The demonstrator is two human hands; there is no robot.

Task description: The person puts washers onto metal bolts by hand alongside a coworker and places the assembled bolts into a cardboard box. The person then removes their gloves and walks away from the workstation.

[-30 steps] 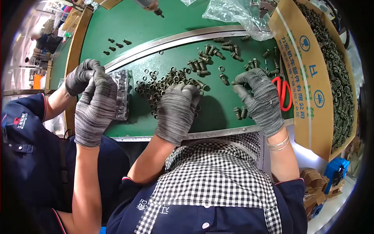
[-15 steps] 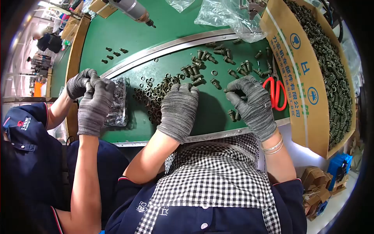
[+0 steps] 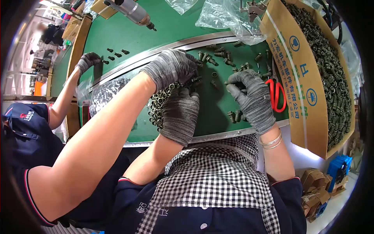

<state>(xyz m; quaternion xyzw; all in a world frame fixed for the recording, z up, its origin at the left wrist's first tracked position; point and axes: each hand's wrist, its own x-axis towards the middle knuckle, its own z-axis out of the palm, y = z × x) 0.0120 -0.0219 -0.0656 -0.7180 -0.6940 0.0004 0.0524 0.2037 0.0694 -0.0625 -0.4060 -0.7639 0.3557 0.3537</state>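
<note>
My left hand [image 3: 180, 115], in a grey knit glove, rests with curled fingers against the pile of metal rings [image 3: 156, 111]. Its fingertips are hidden, partly under a co-worker's gloved hand [image 3: 171, 69] that reaches across. My right hand [image 3: 252, 99], gloved too, is closed in a pinch at the right. A small dark bolt tip [image 3: 226, 82] shows at its thumb and forefinger. Between my hands lie a loose ring [image 3: 214, 74] and a bolt [image 3: 214, 84]. Two bolts [image 3: 234, 116] stand below my right hand, and several more bolts [image 3: 228, 58] lie beyond.
Red-handled scissors [image 3: 277, 95] lie beside a cardboard box [image 3: 300, 85] full of bolts with rings. A power driver [image 3: 134, 11] hangs above. Clear plastic bags [image 3: 222, 17] lie at the back. The co-worker's other hand [image 3: 87, 62] is near several bolts [image 3: 111, 58] at left.
The co-worker's near arm has swung right, over the rings to the bolts beside my left hand; their other hand moved up to the bolts at left. My hands have barely moved.
</note>
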